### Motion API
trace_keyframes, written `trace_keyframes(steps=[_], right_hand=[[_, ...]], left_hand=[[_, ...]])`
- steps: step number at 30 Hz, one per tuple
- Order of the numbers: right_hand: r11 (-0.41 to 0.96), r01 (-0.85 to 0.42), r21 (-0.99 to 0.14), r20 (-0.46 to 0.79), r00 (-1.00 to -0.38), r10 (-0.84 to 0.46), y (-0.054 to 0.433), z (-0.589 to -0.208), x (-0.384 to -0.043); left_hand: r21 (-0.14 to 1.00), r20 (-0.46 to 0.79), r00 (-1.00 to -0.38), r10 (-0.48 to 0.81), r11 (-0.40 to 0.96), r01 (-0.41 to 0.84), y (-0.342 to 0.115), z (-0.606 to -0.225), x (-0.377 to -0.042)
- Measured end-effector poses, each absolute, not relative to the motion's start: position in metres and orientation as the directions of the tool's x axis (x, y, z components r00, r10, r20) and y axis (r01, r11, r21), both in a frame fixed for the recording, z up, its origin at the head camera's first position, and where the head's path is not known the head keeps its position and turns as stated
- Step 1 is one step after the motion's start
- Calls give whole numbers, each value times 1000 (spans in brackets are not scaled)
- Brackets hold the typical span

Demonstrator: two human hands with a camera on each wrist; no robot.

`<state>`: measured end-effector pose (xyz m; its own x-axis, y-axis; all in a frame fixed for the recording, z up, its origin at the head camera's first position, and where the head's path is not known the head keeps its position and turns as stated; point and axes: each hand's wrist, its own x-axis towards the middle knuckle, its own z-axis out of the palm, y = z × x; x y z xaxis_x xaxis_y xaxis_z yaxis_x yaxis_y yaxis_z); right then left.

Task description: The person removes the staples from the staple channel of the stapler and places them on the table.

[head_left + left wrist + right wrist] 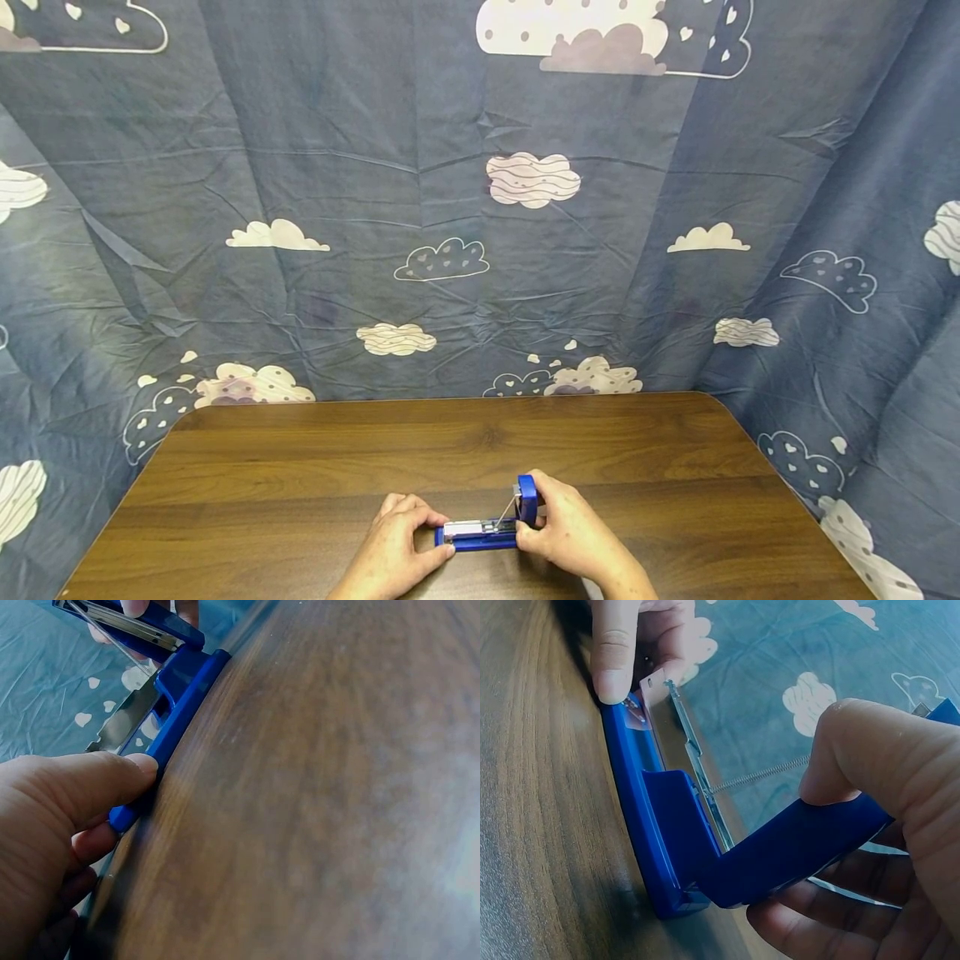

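A blue stapler (483,543) lies on the table with its top cover (802,844) swung up, nearly upright in the head view. Inside, the metal staple tray (463,528) shows, and a thin spring (759,776) stretches from it to the raised cover. My left hand (393,546) pinches the front end of the stapler's base between thumb and fingers; in the left wrist view the thumb (139,769) presses on the base's edge. My right hand (573,529) grips the raised cover, thumb on one side and fingers on the other. The cover's far tip is partly hidden by that hand.
The brown wooden table (480,450) has rounded far corners. Behind it and at both sides hangs a dark blue curtain (450,192) with cloud prints, its lower part meeting the table's far edge.
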<state>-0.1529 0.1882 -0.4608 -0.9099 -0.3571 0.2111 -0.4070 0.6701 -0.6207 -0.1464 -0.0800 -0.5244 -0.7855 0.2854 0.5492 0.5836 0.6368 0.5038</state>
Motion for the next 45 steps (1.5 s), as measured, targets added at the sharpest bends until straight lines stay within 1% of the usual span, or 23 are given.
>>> trace_keyframes(steps=[6, 17, 24, 33, 45], right_hand=[[671, -397, -627, 196, -913, -357, 188, -460, -153], [660, -394, -640, 194, -914, -357, 191, -460, -153], [667, -429, -609, 252, -902, -350, 193, -462, -153], [670, -429, -606, 247, -902, -353, 194, -462, -153], [613, -426, -665, 220, -897, -384, 202, -463, -154]], left_hand=[[524, 513, -809, 287, 642, 560, -81, -522, -145], [541, 475, -829, 296, 645, 540, -81, -519, -145], [532, 471, -832, 295, 657, 534, -81, -519, -144], [535, 460, -838, 293, 662, 525, -81, -519, -144], [529, 483, -824, 294, 652, 543, -80, -521, -145]])
